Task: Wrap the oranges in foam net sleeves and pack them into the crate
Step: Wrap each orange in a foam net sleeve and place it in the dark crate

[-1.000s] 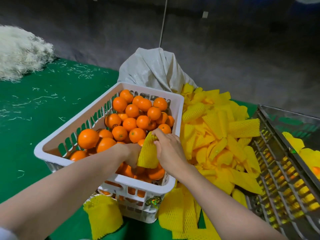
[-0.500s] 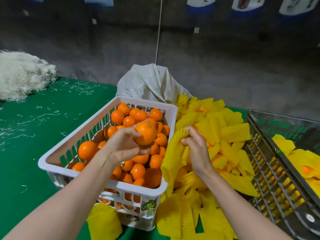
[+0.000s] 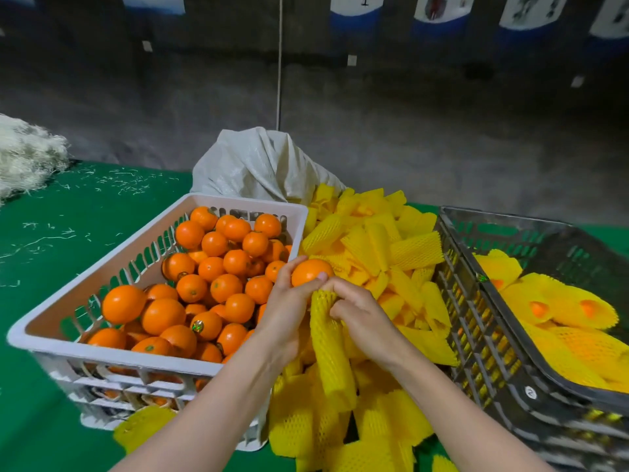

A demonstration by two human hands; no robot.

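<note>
The left hand (image 3: 289, 301) had brought the orange (image 3: 311, 271) over from above the white basket (image 3: 163, 361) to meet the sleeve (image 3: 328, 345). Half a second before, the two hands were apart, the orange over the basket and the sleeve hanging beside it. Now they touched, just right of the basket's corner, above the sleeve pile (image 3: 377, 253). The left fingers were curled around the orange and held it tight. The right hand (image 3: 362, 320) pinched the top of the sleeve, with its fingers bent and close together. The orange sat right at the sleeve's mouth but was not inside yet. So the picking part looked done, and the pushing-in part was about to start. The dark crate (image 3: 483, 338), far right of the basket, already had a few wrapped oranges (image 3: 561, 311) in it. Many bare oranges were left in the basket.
</note>
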